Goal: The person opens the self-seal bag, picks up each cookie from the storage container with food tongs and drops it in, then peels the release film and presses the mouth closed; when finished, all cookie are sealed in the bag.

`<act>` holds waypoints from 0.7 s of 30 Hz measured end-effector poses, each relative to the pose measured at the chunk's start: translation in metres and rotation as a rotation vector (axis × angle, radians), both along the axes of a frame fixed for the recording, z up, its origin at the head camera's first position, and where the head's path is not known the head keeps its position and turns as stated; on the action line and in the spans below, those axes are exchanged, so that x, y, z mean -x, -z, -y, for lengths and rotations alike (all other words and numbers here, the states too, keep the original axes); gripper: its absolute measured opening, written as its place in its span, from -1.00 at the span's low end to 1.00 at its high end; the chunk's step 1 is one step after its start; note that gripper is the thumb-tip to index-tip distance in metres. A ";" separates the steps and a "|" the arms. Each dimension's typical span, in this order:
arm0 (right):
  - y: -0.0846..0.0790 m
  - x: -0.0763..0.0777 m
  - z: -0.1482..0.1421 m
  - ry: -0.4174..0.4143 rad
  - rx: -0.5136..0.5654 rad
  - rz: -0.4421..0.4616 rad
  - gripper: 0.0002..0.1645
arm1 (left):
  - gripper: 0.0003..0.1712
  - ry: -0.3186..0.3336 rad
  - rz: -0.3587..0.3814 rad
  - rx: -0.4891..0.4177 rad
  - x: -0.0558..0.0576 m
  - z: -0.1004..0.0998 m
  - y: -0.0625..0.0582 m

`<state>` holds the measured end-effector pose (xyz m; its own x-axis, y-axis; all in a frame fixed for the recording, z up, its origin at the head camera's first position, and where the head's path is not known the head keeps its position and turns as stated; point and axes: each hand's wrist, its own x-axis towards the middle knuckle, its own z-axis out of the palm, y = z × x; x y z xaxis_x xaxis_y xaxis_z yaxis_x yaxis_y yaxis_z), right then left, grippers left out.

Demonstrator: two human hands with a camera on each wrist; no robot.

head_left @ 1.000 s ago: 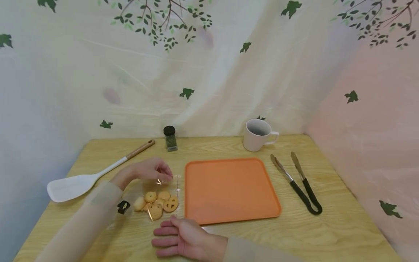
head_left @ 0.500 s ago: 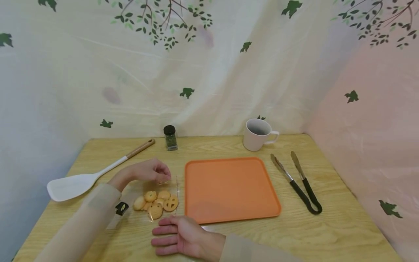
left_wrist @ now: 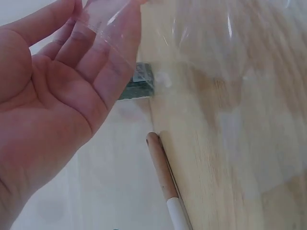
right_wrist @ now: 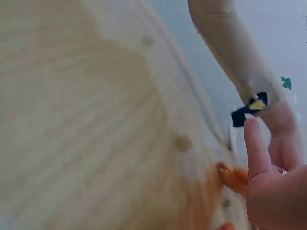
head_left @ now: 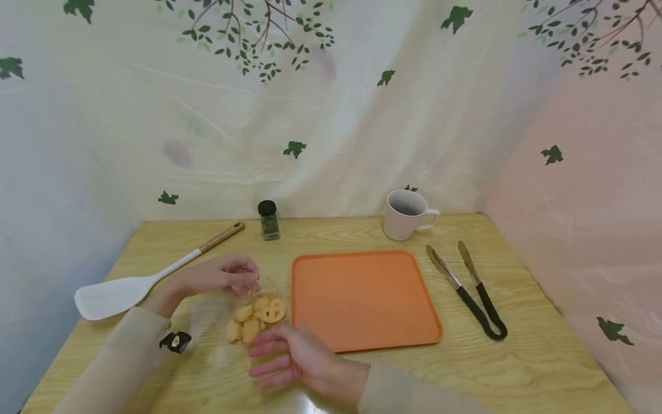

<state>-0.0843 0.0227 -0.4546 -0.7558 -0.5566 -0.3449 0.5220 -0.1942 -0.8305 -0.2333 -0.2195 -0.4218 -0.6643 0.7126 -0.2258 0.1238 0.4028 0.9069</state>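
left hand (head_left: 216, 277) shifted left, fingers pinching clear bag (left_wrist: 206, 33); cookies (head_left: 252, 328) now bunched tighter, seemingly still bagged; right hand (head_left: 307, 357) beside them, fingers loosely spread, contact unclear.

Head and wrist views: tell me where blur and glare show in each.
Head: tray fairly crisp, cookies slightly soft, a glare spot at the bottom edge; left wrist: bright streaks on the clear plastic; right wrist: table smeared by blur.
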 end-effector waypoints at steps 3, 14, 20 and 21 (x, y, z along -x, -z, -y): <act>-0.010 0.008 -0.009 -0.048 -0.100 -0.112 -0.48 | -0.61 -0.036 0.008 -0.053 -0.010 0.006 -0.004; -0.053 0.044 -0.074 -0.052 -0.834 -0.975 -0.51 | -0.70 -0.257 -0.153 -0.303 -0.053 0.003 -0.025; -0.077 0.054 -0.101 0.091 -0.545 -1.034 -0.57 | -0.79 -0.344 -0.272 -0.491 -0.082 -0.024 -0.048; -0.080 0.055 -0.104 0.118 -0.486 -1.035 -0.57 | -0.79 -0.354 -0.276 -0.513 -0.087 -0.030 -0.052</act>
<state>-0.1394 0.1268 -0.3747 -0.8408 -0.4416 0.3131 -0.4545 0.2618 -0.8514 -0.1464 -0.1896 -0.3703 -0.8617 0.4138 0.2937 0.3180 -0.0106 0.9480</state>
